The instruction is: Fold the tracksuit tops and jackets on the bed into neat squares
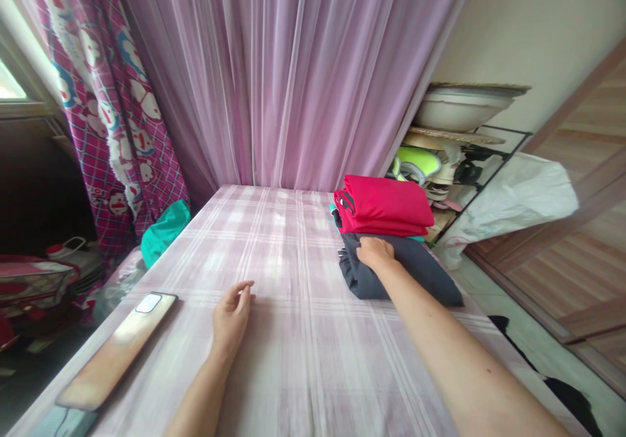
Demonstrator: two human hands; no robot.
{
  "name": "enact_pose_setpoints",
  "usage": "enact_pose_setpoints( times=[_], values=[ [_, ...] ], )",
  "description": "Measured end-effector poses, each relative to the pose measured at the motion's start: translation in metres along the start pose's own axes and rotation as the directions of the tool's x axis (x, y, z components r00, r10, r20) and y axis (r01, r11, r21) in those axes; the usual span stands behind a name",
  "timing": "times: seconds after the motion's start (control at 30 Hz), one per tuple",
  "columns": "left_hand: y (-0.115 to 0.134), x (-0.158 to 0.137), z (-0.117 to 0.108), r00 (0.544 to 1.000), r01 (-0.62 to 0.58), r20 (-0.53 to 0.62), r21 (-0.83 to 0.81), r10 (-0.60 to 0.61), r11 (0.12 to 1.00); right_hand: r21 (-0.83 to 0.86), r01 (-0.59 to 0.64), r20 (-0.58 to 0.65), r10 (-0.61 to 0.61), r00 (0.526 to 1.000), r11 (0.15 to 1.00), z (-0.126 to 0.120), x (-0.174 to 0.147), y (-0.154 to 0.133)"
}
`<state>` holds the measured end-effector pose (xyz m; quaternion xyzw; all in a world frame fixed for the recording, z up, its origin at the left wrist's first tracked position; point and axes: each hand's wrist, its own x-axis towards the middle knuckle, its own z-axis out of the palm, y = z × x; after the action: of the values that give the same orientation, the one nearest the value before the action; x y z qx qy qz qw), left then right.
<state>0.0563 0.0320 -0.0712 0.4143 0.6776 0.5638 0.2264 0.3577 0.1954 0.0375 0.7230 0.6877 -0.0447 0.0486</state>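
A folded dark grey garment [415,267] lies at the right side of the table, with bunched folds along its left end. My right hand [375,252] is on top of it, fingers curled in and closed on the cloth near that end. Just behind it sits a folded red garment [388,205], with dark patterned cloth showing at its left end and a strip of teal cloth beneath. My left hand [233,310] is over the middle of the table, apart from the garments. Its fingers are loosely bent, the thumb a little apart, and it holds nothing.
A checked cloth covers the table [288,359]. A phone [120,352] lies near its left edge. Teal fabric [166,231] hangs beyond that edge. Purple curtains [293,72] close off the back. On the right stand a rack with a basin [462,109] and a white bag [523,195].
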Motion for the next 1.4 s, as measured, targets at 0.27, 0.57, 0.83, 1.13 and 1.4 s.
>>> enact_pose_setpoints(
  times=[0.27,0.57,0.83,1.13,1.4],
  values=[
    [0.000,0.010,-0.005,0.980,0.127,-0.132,-0.174,-0.151,0.977,0.333,0.217,-0.411,-0.066,0.909,0.918,-0.084,0.024,-0.028],
    [-0.004,0.014,-0.013,0.945,0.032,-0.296,-0.345,-0.141,0.938,0.586,0.587,-0.672,-0.070,0.737,0.558,-0.101,0.042,-0.105],
    [-0.013,0.016,-0.015,0.927,0.019,-0.364,-0.198,-0.091,0.980,0.857,0.044,-0.056,0.008,0.998,0.514,0.054,-0.010,-0.046],
    [-0.017,0.016,-0.012,0.944,0.014,-0.325,-0.139,-0.059,0.990,0.375,0.256,-0.110,-0.232,0.966,0.891,0.064,-0.085,0.014],
    [-0.010,0.015,-0.013,0.940,0.001,-0.337,-0.142,-0.049,0.990,0.291,0.340,-0.388,-0.214,0.896,0.894,0.009,-0.052,-0.043]
  ],
)
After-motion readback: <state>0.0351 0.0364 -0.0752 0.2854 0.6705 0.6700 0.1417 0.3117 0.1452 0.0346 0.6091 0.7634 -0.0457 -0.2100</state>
